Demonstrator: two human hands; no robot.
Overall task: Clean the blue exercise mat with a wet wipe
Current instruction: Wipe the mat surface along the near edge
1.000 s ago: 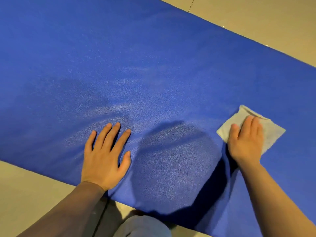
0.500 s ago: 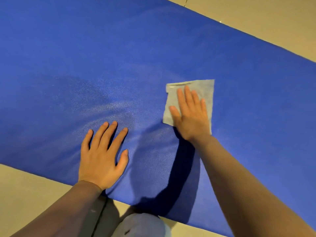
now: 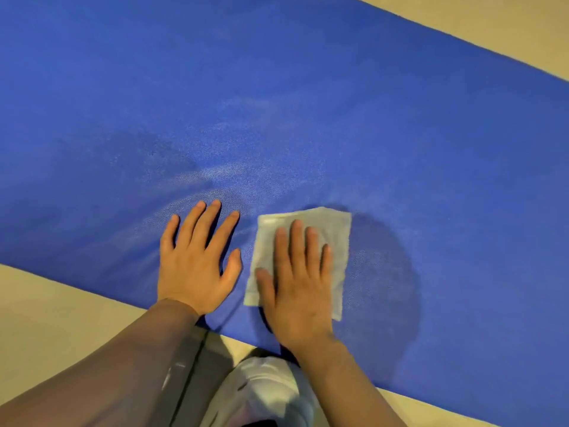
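Observation:
The blue exercise mat (image 3: 308, 103) lies flat on the floor and fills most of the view, running from upper right to lower left. A pale grey wet wipe (image 3: 335, 229) lies spread on the mat near its front edge. My right hand (image 3: 298, 282) presses flat on the wipe with straight fingers, covering its lower middle. Just left of the wipe, my left hand (image 3: 197, 257) rests flat on the mat with fingers spread. A faint damp sheen shows on the mat beyond my hands.
Beige floor (image 3: 61, 318) shows along the mat's front edge and at the upper right corner (image 3: 508, 23). My knee in light grey fabric (image 3: 264, 392) sits at the bottom centre, beside the mat's edge.
My right hand has swept the wipe from the right side to the mat's middle, then back toward me next to my left hand. The left hand has stayed in place.

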